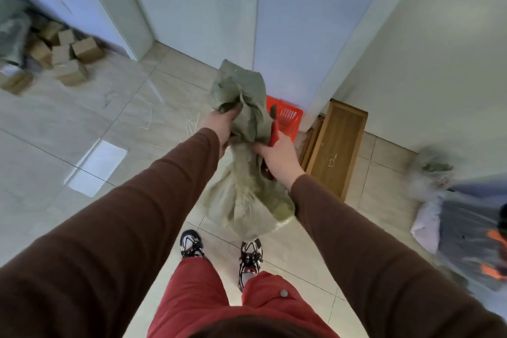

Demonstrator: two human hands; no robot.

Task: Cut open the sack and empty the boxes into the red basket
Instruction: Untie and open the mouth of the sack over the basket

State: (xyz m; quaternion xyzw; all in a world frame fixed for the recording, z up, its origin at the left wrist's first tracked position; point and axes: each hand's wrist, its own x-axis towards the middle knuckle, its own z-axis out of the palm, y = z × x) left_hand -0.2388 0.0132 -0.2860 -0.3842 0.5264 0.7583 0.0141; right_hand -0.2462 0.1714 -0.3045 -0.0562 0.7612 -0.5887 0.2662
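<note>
Head view, looking down past my own arms: I read no brand, label or legible writing on any surface; the only mark is a pale scrawl on the wooden panel (pixel 336 145), too faint to read. My left hand (pixel 223 125) has its fingers curled into the bunched neck of the sack (pixel 247 195), a grey-green woven bag, coarse and crumpled, with frayed threads at the top. The sack hangs in front of my legs, its rounded bottom just above my shoes (pixel 248 258), and its gathered top flares out above the left hand. My right hand (pixel 277 162) sits against the sack's right side and is clenched around a red-handled cutter (pixel 273 129), whose dark tip points up beside the bag; I cannot tell whether the blade touches the cloth. The red basket (pixel 289 115), slotted plastic, stands on the glossy pale tile floor (pixel 90 123) beyond the sack, at the foot of a white wall corner, just beside the flat brown wooden panel. Plain cardboard boxes (pixel 63 55), square-edged and unmarked, lie heaped on the floor far left, well apart from the basket. Blurred bundles of grey plastic wrap (pixel 466 225) lie at right.
</note>
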